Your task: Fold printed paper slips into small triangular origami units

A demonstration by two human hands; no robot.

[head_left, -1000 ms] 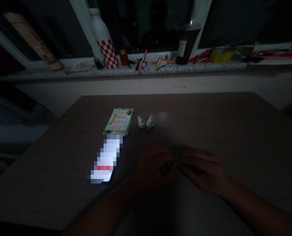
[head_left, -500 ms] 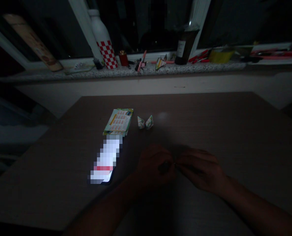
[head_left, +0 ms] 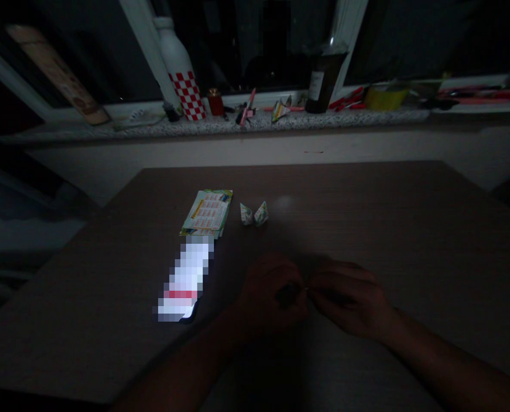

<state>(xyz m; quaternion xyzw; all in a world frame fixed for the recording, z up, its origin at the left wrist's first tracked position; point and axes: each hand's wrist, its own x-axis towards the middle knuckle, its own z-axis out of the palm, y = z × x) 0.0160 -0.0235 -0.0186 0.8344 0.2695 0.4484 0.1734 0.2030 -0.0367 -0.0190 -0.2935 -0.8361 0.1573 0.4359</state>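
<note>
Close together over the table's near middle, my left hand (head_left: 272, 292) and my right hand (head_left: 349, 294) meet at the fingertips. Curled in my left hand is a small dark, patterned piece that looks like folded paper (head_left: 287, 293); shadow and fingers hide most of it. My right thumb and fingers pinch at a tiny pale tip between the hands. Beyond them stand two small folded paper pieces (head_left: 246, 214), side by side with pointed tops. A stack of printed calendar cards (head_left: 207, 212) lies to their left.
A lit phone (head_left: 190, 269) with a blurred screen lies left of my left hand, against the card stack. Behind the wooden table (head_left: 366, 212), the stone windowsill (head_left: 220, 127) carries a checkered bottle (head_left: 188, 94), a dark cup (head_left: 321, 86), pens and a yellow roll (head_left: 386, 98). The room is dim.
Both hands stay nearly in place. The right fingertips have shifted very slightly, and the pale tip between the hands shows a little more. Everything on the table is unmoved.
</note>
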